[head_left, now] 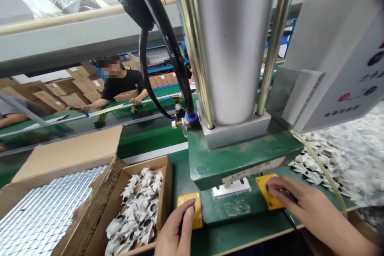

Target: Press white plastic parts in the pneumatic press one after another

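My left hand is closed at the left yellow control box, its thumb and forefinger drawn together on the top face. At the right yellow control box, my right hand is closed too, thumb and fingers together on the face. The fingertips cover whatever button sits on each box. Between the boxes, a bright metal plate lies on the green base of a press. Above the press's green block rises a large silver cylinder between two rods.
Left of me stand a carton of small white parts and a box of stacked silvery pieces. White parts heap at the right below a grey control panel. Black hoses hang beside the cylinder. A co-worker sits across the bench.
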The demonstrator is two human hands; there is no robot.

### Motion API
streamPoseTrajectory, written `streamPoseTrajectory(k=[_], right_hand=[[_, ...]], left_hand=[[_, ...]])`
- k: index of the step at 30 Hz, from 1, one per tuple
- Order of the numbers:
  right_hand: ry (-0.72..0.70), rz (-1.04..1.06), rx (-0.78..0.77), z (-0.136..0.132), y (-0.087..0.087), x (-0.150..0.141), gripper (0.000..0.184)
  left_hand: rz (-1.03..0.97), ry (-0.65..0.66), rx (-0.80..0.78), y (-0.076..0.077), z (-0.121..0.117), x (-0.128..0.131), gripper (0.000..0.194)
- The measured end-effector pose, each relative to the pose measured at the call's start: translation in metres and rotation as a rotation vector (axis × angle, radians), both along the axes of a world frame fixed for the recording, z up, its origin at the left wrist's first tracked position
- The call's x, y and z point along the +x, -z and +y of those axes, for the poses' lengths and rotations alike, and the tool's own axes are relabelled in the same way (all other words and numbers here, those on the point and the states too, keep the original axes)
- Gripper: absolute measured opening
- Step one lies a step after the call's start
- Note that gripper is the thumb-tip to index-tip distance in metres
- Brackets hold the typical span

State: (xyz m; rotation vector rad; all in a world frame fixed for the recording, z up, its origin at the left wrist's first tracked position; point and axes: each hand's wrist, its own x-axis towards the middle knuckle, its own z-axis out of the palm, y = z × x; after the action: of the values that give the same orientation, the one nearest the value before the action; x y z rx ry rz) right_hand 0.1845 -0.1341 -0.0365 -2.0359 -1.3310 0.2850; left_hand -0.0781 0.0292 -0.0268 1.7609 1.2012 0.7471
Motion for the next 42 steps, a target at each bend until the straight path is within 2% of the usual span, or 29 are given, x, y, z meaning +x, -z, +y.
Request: streamPoseTrajectory(k=[4, 7, 10, 13, 15, 18, 21, 23, 27, 29, 31, 33, 35, 38, 40, 42], right_hand=[[-0.067, 0.541, 0.009, 0.031, -0.039, -0.013, 0.024], [-0.157, 0.633, 0.041, 0.062, -0.054, -0.021, 0.029], [-0.253, 0.507, 0.097, 0.087, -0.059, -0.025, 0.027], [-0.336, 0.440, 0.067, 0.096, -0.056, -0.028, 0.021], [-0.342, 0.453, -0.018, 0.092, -0.054, -0.031, 0.029], [-0.266, 0.514, -0.218, 0.083, -0.051, -0.039, 0.048], [-0.284, 0.672, -0.326, 0.088, -0.054, -0.056, 0.047], [-0.385, 0.872, -0.285, 0.106, -0.059, -0.077, 0.037], [-0.506, 1.267, -0.161, 0.164, -0.075, -0.130, 0.036], [-0.521, 1.333, -0.131, 0.191, -0.080, -0.149, 0.037], [-0.507, 1.313, -0.128, 0.206, -0.082, -0.158, 0.039], [-0.480, 1.243, -0.106, 0.204, -0.079, -0.155, 0.039], [-0.512, 1.148, -0.060, 0.185, -0.073, -0.142, 0.034], [-0.565, 0.966, -0.018, 0.135, -0.064, -0.115, 0.021], [-0.512, 0.896, -0.027, 0.095, -0.060, -0.094, 0.015], [-0.425, 0.831, -0.067, 0.055, -0.057, -0.067, 0.013]], left_hand=[[-0.458, 0.006, -0.413, -0.018, -0.013, 0.036, 0.034], [-0.634, 0.080, -0.535, -0.021, -0.020, 0.056, 0.031], [-0.659, 0.133, -0.619, -0.020, -0.023, 0.062, 0.032], [-0.664, 0.145, -0.660, -0.017, -0.023, 0.058, 0.037], [-0.667, 0.135, -0.674, -0.014, -0.023, 0.052, 0.039], [-0.671, 0.129, -0.699, -0.007, -0.023, 0.041, 0.040], [-0.702, 0.132, -0.755, 0.005, -0.026, 0.031, 0.044], [-0.718, 0.108, -0.782, 0.015, -0.028, 0.025, 0.048], [-0.716, 0.039, -0.794, 0.026, -0.033, 0.018, 0.057], [-0.723, 0.006, -0.788, 0.026, -0.033, 0.015, 0.059], [-0.727, -0.031, -0.775, 0.024, -0.031, 0.012, 0.059], [-0.726, -0.059, -0.763, 0.023, -0.029, 0.009, 0.058], [-0.711, -0.047, -0.758, 0.024, -0.026, 0.006, 0.054], [-0.645, 0.056, -0.750, 0.022, -0.021, 0.011, 0.048], [-0.643, 0.105, -0.734, 0.015, -0.017, 0.025, 0.043], [-0.713, 0.102, -0.734, 0.000, -0.013, 0.048, 0.037]])
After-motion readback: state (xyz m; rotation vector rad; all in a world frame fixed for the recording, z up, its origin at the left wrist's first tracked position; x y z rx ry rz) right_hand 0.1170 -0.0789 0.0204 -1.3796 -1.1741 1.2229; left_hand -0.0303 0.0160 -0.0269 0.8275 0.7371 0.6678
